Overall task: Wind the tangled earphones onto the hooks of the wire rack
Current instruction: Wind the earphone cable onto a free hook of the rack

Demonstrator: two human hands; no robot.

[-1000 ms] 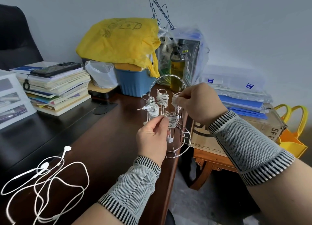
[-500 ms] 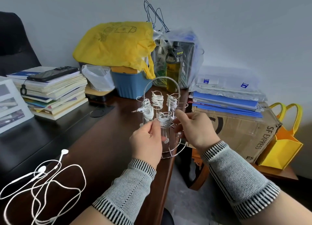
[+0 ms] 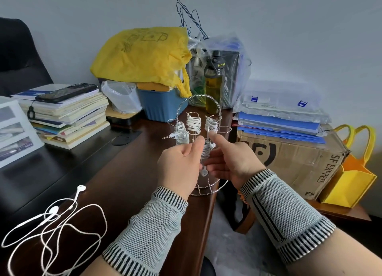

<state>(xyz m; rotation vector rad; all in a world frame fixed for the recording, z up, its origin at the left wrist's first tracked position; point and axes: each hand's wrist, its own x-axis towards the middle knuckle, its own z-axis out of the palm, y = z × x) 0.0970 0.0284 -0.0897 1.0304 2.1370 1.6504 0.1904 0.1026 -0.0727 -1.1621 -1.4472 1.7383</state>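
Observation:
The wire rack [image 3: 207, 190] stands near the right edge of the brown desk, its arched handle up. Three white earphone bundles [image 3: 193, 123] are wound on its upper hooks. A further bundle [image 3: 206, 150] sits on the front hook between my hands, with an earbud [image 3: 204, 173] hanging below it. My left hand [image 3: 178, 164] has curled fingers and pinches the cable at that front bundle. My right hand [image 3: 231, 162] has its thumb raised, and its straight fingers reach in beside the bundle. A loose, tangled pair of earphones [image 3: 51, 230] lies on the desk at the lower left.
Behind the rack are a blue bin [image 3: 163, 108] under a yellow bag [image 3: 142, 56] and a bottle [image 3: 214, 85]. A stack of books [image 3: 68, 118] with a phone on top is at the left. A cardboard box [image 3: 293, 157] with blue folders stands to the right, beyond the desk edge.
My right hand has come down from the upper right hook to the front bundle and its fingers have straightened. My left hand has stayed at the front bundle.

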